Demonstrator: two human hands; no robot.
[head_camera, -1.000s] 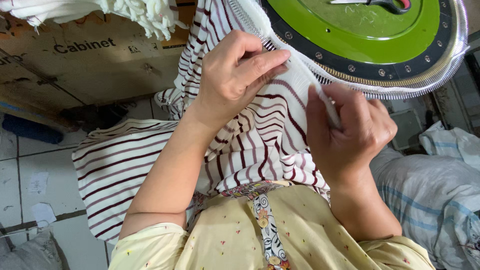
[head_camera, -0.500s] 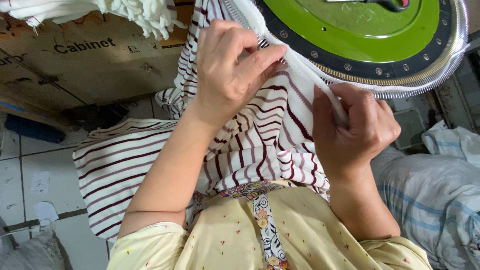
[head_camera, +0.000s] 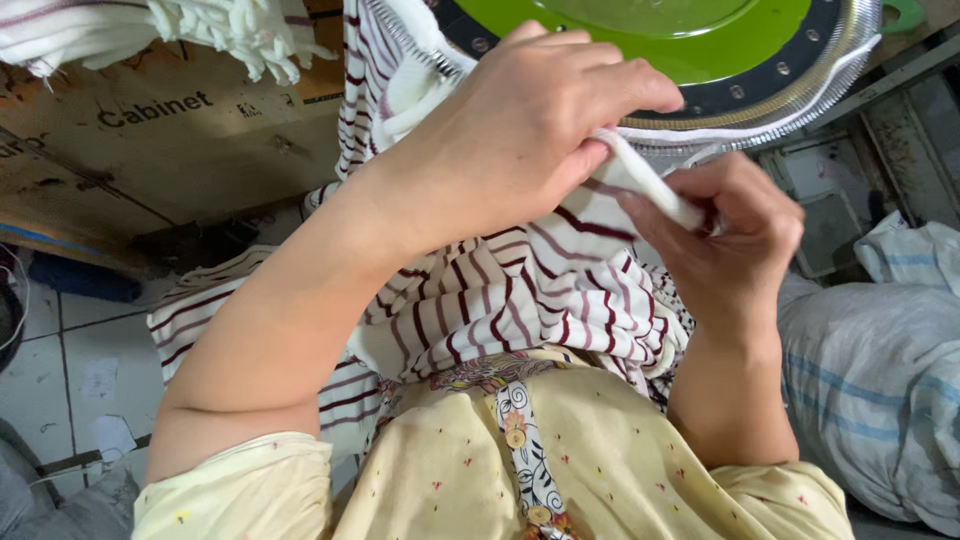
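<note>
The left hand (head_camera: 520, 140) lies over the upper part of a white knitted piece with dark red stripes (head_camera: 520, 300), its fingers curled together and pressed down on the white edge of the fabric, close under the rim of a round machine dial (head_camera: 800, 75) with a green centre and a dark ring set with small metal points. The right hand (head_camera: 730, 240), just right of the left and a little nearer, has its thumb and forefinger pinched shut on the same white ribbed edge (head_camera: 650, 190), which runs between the two hands. The striped fabric hangs from the dial's rim down toward the person, bunching against a pale yellow garment with small dots and a patterned button band (head_camera: 520, 450). More of the striped knit (head_camera: 200, 310) trails off to the left above a tiled floor (head_camera: 60, 370). At far left, a brown cardboard box (head_camera: 180, 140) sits beneath a bundle of white fringed knit (head_camera: 230, 25). At right lies a grey sack with blue stripes (head_camera: 880, 380).
</note>
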